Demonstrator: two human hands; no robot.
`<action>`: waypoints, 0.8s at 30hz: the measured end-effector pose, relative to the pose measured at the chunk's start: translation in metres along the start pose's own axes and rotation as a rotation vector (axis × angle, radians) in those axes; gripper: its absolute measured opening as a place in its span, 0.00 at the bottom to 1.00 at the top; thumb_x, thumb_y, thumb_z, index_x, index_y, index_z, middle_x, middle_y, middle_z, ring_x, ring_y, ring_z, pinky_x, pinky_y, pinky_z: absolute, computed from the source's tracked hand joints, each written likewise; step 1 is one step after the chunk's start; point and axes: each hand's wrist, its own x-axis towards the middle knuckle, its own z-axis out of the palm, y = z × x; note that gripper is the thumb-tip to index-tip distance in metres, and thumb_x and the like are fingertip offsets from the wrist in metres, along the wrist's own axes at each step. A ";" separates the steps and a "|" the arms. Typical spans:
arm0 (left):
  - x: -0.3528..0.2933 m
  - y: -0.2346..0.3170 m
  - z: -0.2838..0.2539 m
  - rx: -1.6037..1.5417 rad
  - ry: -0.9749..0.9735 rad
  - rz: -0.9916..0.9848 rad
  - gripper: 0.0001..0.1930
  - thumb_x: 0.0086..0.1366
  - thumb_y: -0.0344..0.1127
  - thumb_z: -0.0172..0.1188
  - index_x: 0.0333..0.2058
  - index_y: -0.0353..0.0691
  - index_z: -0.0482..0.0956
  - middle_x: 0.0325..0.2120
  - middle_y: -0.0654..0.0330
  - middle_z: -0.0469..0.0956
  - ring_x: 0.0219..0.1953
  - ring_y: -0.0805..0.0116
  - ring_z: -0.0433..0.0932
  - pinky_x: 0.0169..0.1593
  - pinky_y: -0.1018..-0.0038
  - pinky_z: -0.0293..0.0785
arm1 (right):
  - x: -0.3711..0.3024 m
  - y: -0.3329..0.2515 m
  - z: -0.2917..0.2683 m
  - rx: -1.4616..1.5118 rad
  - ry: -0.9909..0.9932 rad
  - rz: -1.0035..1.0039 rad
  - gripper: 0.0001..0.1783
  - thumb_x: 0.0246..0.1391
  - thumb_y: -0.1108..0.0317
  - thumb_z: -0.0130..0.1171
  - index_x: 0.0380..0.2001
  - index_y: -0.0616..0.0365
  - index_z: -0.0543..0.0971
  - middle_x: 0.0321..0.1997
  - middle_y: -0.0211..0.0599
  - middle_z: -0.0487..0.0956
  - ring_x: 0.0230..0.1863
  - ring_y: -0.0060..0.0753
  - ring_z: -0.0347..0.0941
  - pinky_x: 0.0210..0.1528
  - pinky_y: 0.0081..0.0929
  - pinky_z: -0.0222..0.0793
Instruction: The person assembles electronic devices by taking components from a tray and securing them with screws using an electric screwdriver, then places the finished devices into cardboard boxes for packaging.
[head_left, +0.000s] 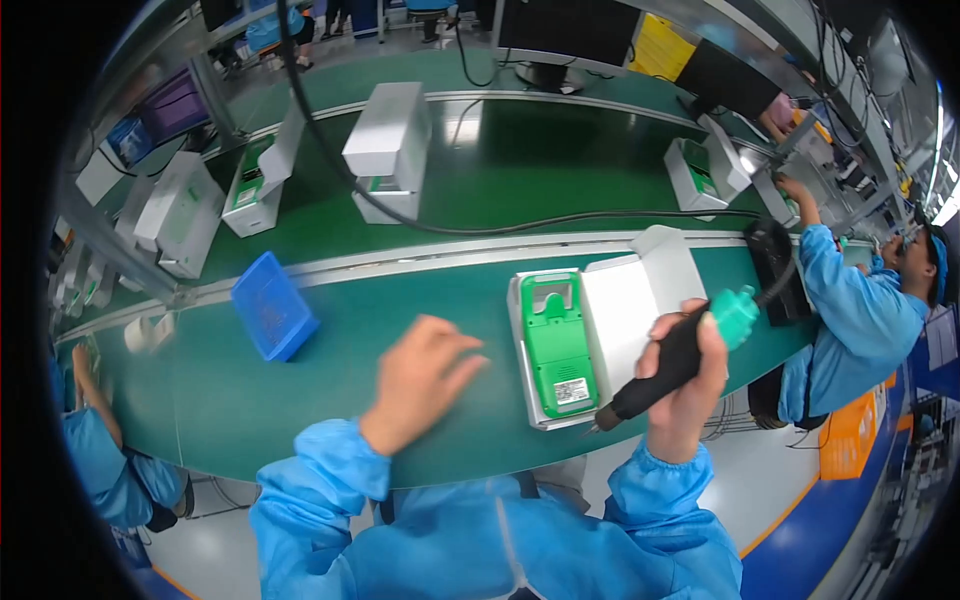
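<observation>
My right hand (680, 390) is wrapped around a black electric screwdriver (662, 372) with a teal end and a cord. Its tip slants down to the left, by the lower right corner of an open white box (522, 345). In that box lies a green device housing (560, 340) with a window-like opening at the top and a white label near the bottom. My left hand (422, 375) hovers above the bench left of the box, slightly blurred. Its thumb and index finger are apart, with nothing visible between them.
A blue plastic bin (272, 308) stands left on the green bench (400, 300). Beyond a metal rail, white boxes (388, 135) sit on a green conveyor (540, 150). A black holder (775, 265) stands at right, a cable hangs across, and co-workers in blue (860, 300) flank the bench.
</observation>
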 end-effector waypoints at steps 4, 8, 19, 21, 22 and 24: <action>0.028 0.041 0.040 0.055 -0.165 0.074 0.21 0.46 0.39 0.68 0.39 0.40 0.76 0.31 0.59 0.67 0.33 0.61 0.72 0.33 0.69 0.71 | 0.000 0.004 -0.011 -0.080 -0.079 0.109 0.17 0.54 0.61 0.51 0.40 0.61 0.64 0.25 0.44 0.75 0.15 0.29 0.69 0.16 0.21 0.65; 0.038 0.031 0.062 0.013 -0.192 0.092 0.21 0.45 0.38 0.68 0.38 0.37 0.75 0.31 0.58 0.67 0.33 0.61 0.72 0.34 0.69 0.71 | 0.000 0.013 -0.023 -0.208 -0.123 0.221 0.17 0.52 0.62 0.53 0.40 0.62 0.65 0.26 0.44 0.75 0.16 0.28 0.70 0.17 0.22 0.66; 0.046 0.018 0.071 -0.386 -0.247 -0.228 0.11 0.46 0.33 0.68 0.27 0.37 0.76 0.24 0.62 0.69 0.24 0.70 0.70 0.27 0.75 0.68 | 0.018 0.023 -0.011 -0.286 -0.159 0.330 0.20 0.51 0.60 0.56 0.41 0.63 0.67 0.28 0.41 0.76 0.17 0.25 0.70 0.18 0.20 0.65; 0.047 0.022 0.067 -0.371 -0.200 -0.198 0.09 0.47 0.33 0.67 0.25 0.37 0.76 0.21 0.62 0.69 0.22 0.73 0.69 0.25 0.76 0.66 | 0.025 0.023 -0.012 -0.331 -0.191 0.449 0.22 0.51 0.60 0.57 0.44 0.63 0.67 0.30 0.39 0.75 0.17 0.24 0.71 0.18 0.19 0.66; 0.048 0.025 0.063 -0.356 -0.161 -0.164 0.08 0.48 0.33 0.67 0.22 0.37 0.76 0.19 0.63 0.69 0.20 0.76 0.67 0.24 0.78 0.65 | 0.028 0.024 -0.011 -0.332 -0.193 0.449 0.22 0.51 0.60 0.57 0.44 0.63 0.67 0.30 0.39 0.75 0.17 0.24 0.71 0.18 0.19 0.66; 0.058 0.020 0.051 -0.351 -0.131 -0.184 0.09 0.49 0.33 0.66 0.22 0.36 0.76 0.18 0.63 0.69 0.19 0.76 0.66 0.23 0.78 0.65 | 0.034 0.028 -0.009 -0.376 -0.185 0.488 0.24 0.50 0.61 0.57 0.47 0.63 0.66 0.30 0.37 0.74 0.17 0.23 0.71 0.17 0.18 0.65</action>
